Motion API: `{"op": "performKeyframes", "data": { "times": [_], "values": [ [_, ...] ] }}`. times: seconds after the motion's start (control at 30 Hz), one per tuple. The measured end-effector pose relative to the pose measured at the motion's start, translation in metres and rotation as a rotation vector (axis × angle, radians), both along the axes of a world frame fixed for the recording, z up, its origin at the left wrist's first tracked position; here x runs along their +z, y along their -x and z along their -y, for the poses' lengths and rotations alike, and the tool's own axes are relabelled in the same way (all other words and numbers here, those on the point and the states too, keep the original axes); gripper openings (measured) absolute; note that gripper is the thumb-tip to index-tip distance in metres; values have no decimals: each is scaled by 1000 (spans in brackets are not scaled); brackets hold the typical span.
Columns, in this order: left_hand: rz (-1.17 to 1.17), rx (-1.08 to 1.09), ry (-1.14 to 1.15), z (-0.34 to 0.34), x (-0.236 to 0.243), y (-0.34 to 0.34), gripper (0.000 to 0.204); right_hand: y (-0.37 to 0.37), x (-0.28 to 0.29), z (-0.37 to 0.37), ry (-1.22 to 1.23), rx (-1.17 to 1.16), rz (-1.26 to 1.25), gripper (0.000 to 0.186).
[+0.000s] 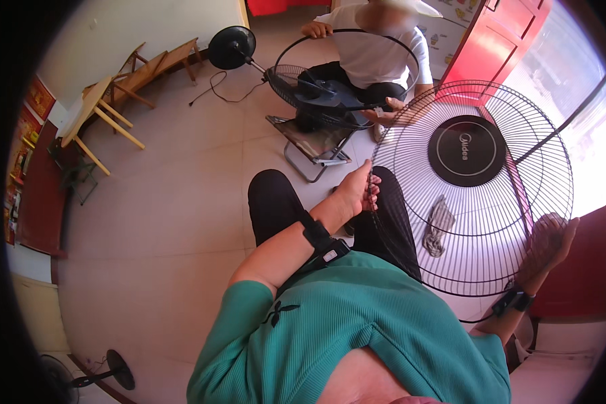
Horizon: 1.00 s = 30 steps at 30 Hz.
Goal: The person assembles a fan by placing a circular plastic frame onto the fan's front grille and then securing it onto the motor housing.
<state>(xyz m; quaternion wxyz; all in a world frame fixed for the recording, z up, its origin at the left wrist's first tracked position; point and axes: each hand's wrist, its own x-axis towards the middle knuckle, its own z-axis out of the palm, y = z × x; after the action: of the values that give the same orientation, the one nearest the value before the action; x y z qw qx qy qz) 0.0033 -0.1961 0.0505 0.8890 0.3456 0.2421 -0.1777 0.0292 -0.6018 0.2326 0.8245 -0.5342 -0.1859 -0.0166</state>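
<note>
A round black wire fan grille (411, 202) with a dark central disc stands raised on my right, between my two hands. My left hand (358, 190) is closed on its left rim, fingers wrapped round the edge. At the lower right rim, my right hand (552, 242) holds the grille from the outside, its fingers partly hidden behind the wires and its thumb stretched upward. Across from me, a seated person in a white top holds a thin black ring (416, 55) with both hands. Beneath that ring is a second wire grille (283, 81) with a dark fan part.
A folding stool (310, 138) stands between us. A fan stand with a round black base (232, 47) lies behind it, near a loose cord (225, 95). Wooden benches (148, 71) line the far wall. Through the grille, a grey cloth (440, 227) shows. Another round base (120, 369) is at lower left.
</note>
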Motion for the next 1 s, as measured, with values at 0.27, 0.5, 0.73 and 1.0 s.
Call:
{"op": "performKeyframes", "data": {
  "times": [0.27, 0.5, 0.73, 1.0],
  "values": [
    [234, 614, 69, -55, -19, 44, 39, -22, -30, -95, -242, 219, -172, 41],
    [534, 843, 13, -152, 0, 120, 42, -26, -34, -212, 74, 517, -151, 72],
    [288, 1196, -315, -161, -6, 164, 33, -18, -47, -283, 152, 566, -200, 55],
    [8, 1346, -415, -163, -10, 177, 31, -38, -168, -293, 7, 395, -679, 47]
  ]
}}
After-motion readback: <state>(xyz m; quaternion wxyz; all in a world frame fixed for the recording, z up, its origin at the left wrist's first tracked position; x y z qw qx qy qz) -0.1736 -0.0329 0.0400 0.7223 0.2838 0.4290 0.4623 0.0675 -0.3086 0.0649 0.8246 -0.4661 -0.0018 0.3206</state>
